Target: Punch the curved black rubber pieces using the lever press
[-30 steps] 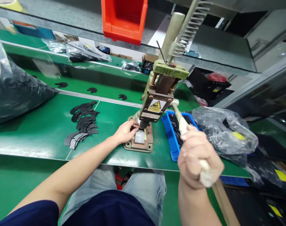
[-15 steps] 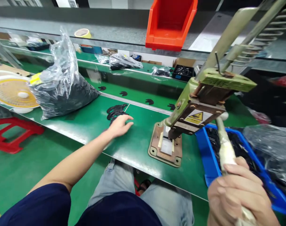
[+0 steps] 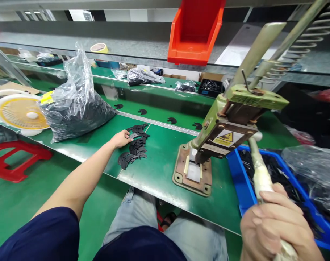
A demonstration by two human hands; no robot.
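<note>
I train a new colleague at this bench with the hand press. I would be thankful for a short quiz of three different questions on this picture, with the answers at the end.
1. True or false: the right hand rests on a plastic bag.

2. Choose one. Which thing is beside the press, on the side of the right hand?
A) a fan
B) a blue bin
C) a roll of tape

3. Fill in the colour: the left hand touches the curved pieces on the ____ table.

Key
1. False; it grips the lever handle.
2. B
3. green
</note>
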